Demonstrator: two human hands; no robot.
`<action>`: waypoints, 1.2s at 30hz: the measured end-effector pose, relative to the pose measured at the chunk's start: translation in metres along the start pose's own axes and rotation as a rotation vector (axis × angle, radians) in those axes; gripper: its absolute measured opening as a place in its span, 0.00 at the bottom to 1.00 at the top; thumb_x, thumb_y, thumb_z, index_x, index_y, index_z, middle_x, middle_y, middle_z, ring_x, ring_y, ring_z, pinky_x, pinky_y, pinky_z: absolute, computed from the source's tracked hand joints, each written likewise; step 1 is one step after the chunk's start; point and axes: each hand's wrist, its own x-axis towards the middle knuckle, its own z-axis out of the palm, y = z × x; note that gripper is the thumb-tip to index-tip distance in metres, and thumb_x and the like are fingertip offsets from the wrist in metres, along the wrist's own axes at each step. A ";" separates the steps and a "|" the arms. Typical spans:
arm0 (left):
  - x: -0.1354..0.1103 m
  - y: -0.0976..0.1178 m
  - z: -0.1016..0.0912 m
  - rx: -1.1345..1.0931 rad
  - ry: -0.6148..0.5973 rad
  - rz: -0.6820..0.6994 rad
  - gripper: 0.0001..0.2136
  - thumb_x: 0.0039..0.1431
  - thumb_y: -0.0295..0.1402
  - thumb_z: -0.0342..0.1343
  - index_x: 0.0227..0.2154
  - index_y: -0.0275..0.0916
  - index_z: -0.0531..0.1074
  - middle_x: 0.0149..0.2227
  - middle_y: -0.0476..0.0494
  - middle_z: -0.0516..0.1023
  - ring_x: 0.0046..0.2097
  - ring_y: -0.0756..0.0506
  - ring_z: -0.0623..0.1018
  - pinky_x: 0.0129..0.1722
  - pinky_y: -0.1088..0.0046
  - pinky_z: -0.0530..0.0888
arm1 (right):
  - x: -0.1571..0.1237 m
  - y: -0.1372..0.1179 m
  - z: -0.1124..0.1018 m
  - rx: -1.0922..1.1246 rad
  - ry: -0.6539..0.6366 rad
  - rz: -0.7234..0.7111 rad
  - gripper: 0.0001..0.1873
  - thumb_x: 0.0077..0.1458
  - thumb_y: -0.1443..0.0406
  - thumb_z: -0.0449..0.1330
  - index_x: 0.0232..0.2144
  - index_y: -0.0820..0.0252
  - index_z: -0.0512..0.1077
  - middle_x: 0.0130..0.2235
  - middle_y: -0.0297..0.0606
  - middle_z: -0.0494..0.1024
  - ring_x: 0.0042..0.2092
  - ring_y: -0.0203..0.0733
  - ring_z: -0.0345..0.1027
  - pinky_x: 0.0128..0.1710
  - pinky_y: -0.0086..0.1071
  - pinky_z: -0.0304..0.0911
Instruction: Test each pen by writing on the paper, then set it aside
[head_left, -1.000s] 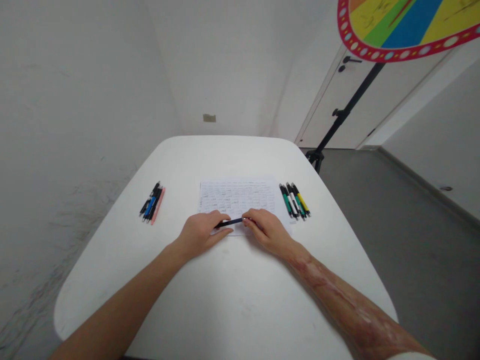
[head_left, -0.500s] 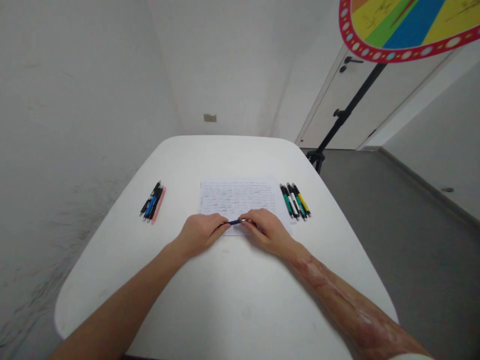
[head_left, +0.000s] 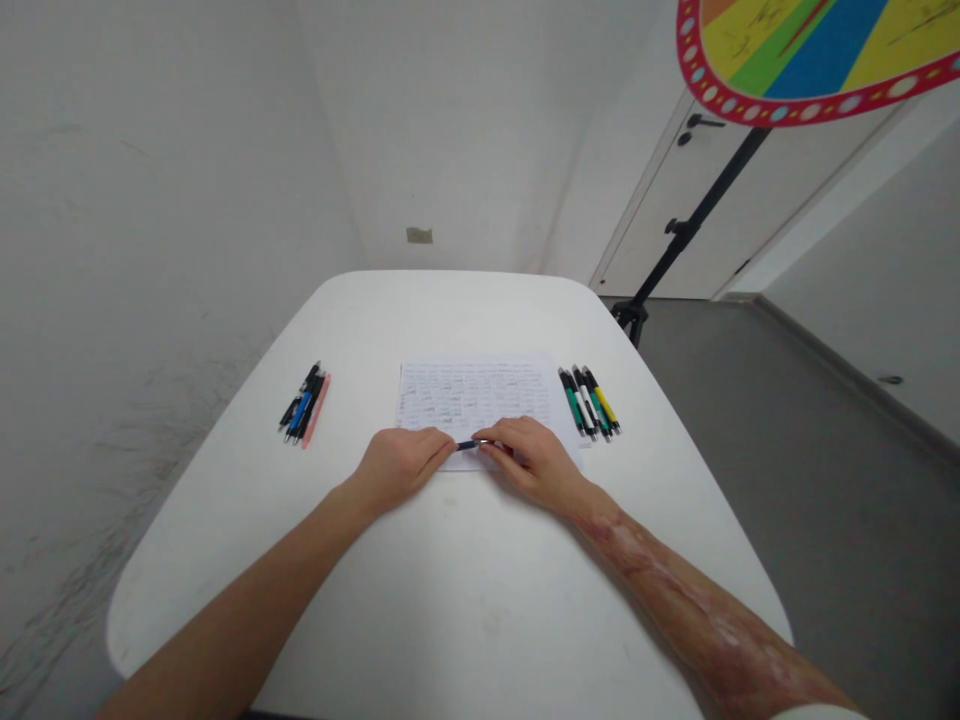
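A dark blue pen (head_left: pixel 466 445) lies level between my two hands, over the near edge of a written sheet of paper (head_left: pixel 476 385). My left hand (head_left: pixel 405 465) pinches the pen's left end between thumb and fingers. At the other end, my right hand (head_left: pixel 529 455) has its fingers closed round the pen near a shiny metal part. Both pen ends are partly hidden by fingers. The sheet carries rows of small handwriting, too fine to read.
Several pens (head_left: pixel 304 405) in black, blue and pink lie on the left of the white table (head_left: pixel 450 310). Another row of pens (head_left: pixel 589 403), green, white and yellow with black, lies right of the paper. Beyond the table stands a colourful wheel (head_left: pixel 810 60) on a black stand (head_left: pixel 697 220).
My right hand's fingertips have shifted slightly left along the pen, so less of it shows between my hands. The left hand stays nearly still.
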 end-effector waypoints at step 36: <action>0.009 0.019 -0.001 0.094 0.081 -0.111 0.15 0.68 0.43 0.60 0.27 0.41 0.71 0.28 0.47 0.77 0.29 0.46 0.75 0.28 0.67 0.66 | 0.005 -0.007 0.005 -0.028 -0.030 -0.086 0.13 0.77 0.59 0.58 0.52 0.53 0.82 0.40 0.40 0.85 0.40 0.44 0.76 0.42 0.40 0.64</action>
